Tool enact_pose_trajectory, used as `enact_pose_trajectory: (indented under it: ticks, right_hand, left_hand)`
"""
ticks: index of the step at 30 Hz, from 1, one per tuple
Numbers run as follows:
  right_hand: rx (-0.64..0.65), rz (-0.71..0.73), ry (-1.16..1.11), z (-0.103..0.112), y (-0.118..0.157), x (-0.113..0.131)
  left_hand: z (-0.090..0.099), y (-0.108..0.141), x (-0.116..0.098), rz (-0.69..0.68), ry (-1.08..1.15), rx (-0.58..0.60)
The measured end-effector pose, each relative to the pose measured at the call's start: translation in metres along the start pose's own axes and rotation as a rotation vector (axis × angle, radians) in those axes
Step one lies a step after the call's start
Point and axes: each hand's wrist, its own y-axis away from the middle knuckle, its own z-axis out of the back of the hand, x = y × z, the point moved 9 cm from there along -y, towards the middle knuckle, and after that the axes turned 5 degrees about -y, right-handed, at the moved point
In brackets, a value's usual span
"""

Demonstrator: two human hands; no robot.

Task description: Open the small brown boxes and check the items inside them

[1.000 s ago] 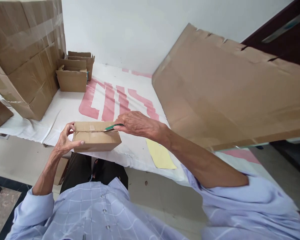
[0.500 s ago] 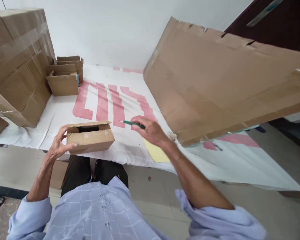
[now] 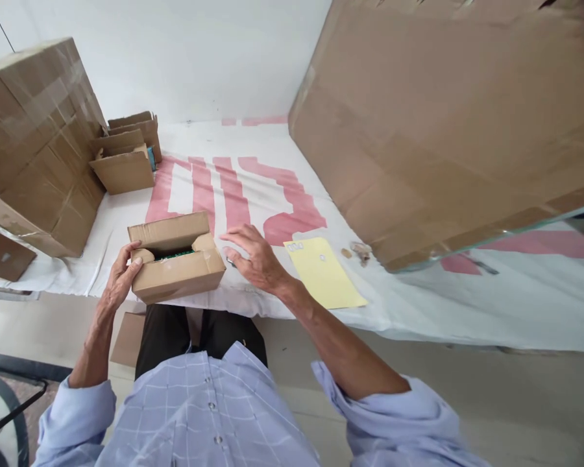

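Observation:
A small cardboard box (image 3: 180,277) sits at the table's front edge with its long back flap raised; something green (image 3: 178,254) shows inside. My left hand (image 3: 121,279) grips its left end, thumb and fingers pinching the short side flap. Just off the box's right end is my right hand (image 3: 255,259), index finger and thumb apart. Below that thumb pokes the dark tip of a slim tool (image 3: 230,261), apparently held under the palm; the rest of it is hidden.
A yellow sheet (image 3: 324,272) lies right of my right hand, near a small crumpled piece (image 3: 361,251). A large cardboard piece (image 3: 442,130) leans at the right. Big taped cartons (image 3: 43,155) stand left, beside small open boxes (image 3: 124,170). Another box (image 3: 4,255) is at far left.
The small box's back flap has swung up, widening the opening. My right hand has moved left and down to the box's right end; the green tool is now mostly hidden. The view has shifted.

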Motion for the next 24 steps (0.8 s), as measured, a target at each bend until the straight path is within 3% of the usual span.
enact_pose_trajectory:
  ticks: [3,6,16,24]
  right_hand:
    - [0.193,0.098,0.058,-0.023,-0.021,0.031]
    - [0.324,0.112,0.103,-0.040,-0.026,0.036]
    - [0.269,0.003,-0.010,-0.040,-0.026,0.020]
    - [0.506,0.030,-0.025,-0.092,-0.045,0.061]
  left_hand:
    - [-0.005,0.003,0.002,0.008,-0.002,-0.026]
    - [-0.007,0.007,-0.001,-0.037,-0.021,-0.051]
    - [-0.013,0.009,0.003,-0.077,-0.035,-0.068]
    - [-0.014,0.010,0.004,-0.131,-0.047,-0.094]
